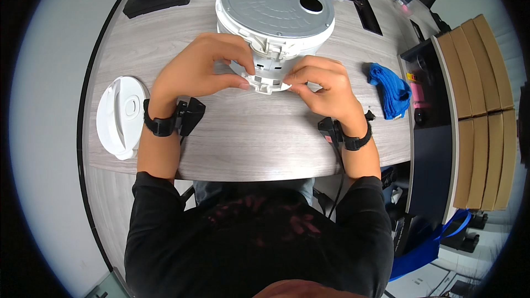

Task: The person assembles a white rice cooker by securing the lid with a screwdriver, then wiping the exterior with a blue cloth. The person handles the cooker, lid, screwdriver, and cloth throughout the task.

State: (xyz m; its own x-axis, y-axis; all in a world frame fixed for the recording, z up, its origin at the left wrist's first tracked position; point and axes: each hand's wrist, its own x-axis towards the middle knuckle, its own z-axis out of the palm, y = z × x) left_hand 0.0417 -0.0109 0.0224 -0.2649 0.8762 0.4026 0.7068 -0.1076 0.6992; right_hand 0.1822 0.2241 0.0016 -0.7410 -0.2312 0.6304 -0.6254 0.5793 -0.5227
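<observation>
– At twelve o'clock on the desk [248, 143], what has you so busy?

– A round white appliance [273, 14] with a silver top. My fingers are at the white slotted piece [269, 85] low on its near side; whether that's joined to the body or loose, I can't tell.

– Which step would you call it?

– Fitting or freeing that piece, I'd judge. The next move probably calls for even pressure at both ends, so it doesn't tilt.

– And your grip?

– My right hand [326, 85] pinches the right end, fingertips together. My left hand [204, 66] curls around the other end, thumb and forefinger slightly apart; I can't say whether they're gripping.

– How are your arms set?

– The forearms rise from seven and five o'clock, wrists strapped in black, left fingers pointing toward three, right toward ten.

– Anything at nine?

– A white lid [132, 106], well apart from my hands.
</observation>
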